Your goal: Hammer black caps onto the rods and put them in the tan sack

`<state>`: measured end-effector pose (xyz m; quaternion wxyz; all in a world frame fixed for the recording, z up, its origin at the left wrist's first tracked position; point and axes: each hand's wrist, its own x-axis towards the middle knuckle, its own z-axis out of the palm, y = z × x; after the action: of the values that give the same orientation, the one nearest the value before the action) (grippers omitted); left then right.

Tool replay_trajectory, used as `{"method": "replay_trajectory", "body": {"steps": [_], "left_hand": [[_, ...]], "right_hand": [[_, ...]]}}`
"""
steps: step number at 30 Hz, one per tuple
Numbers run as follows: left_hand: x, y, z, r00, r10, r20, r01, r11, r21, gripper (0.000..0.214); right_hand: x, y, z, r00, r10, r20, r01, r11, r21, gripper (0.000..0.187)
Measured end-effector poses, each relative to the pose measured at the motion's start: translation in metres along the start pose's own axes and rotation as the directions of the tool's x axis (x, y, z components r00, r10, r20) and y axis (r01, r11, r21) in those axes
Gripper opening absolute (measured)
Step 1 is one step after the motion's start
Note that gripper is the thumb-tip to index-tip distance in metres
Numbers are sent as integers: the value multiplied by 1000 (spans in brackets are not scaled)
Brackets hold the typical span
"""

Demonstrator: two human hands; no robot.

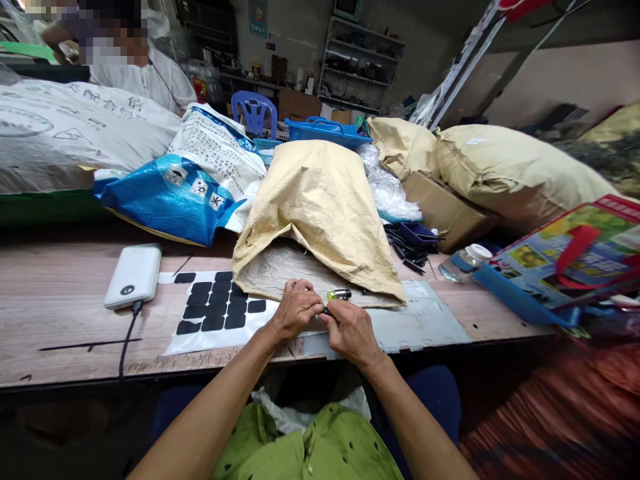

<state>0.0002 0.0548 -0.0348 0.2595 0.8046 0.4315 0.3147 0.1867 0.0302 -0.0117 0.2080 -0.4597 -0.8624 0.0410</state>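
One small dark piece sits just in from the near edge of the desk, around its middle, and from my remote seat I see it pinched from both sides. The left hand is curled nearly closed, thumb and forefinger on it; the right hand is curled too, its thumb and bent forefinger meeting it opposite. That double grip probably steadies something so small, though I can't make out its shape. A yellow-green and black cylinder shows just beyond the right knuckles; I can't tell whether that hand has hold of it.

The tan sack lies with its mouth towards the near edge, likely so a hand can get in easily. Left of the hands, the white sheet spreads its black patches near that same edge, within the left hand's reach, I judge. The power bank stands farther left, perhaps to leave the working spot free, its cable running down to the near edge.
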Motion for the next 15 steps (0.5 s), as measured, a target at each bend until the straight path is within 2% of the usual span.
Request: {"method": "replay_trajectory", "body": {"steps": [3, 8, 15], "left_hand": [[0, 0, 0, 1000, 2, 18, -2, 1000, 4, 37], [-1, 3, 1, 1000, 25, 15, -25, 999, 35, 40], [-1, 2, 2, 999, 31, 11, -32, 999, 36, 43]], "right_hand": [[-3, 2, -6, 999, -7, 42, 7, 1000, 5, 20], [-5, 1, -19, 999, 6, 38, -2, 995, -99, 18], [-3, -7, -9, 999, -22, 40, 30, 979, -203, 15]]}}
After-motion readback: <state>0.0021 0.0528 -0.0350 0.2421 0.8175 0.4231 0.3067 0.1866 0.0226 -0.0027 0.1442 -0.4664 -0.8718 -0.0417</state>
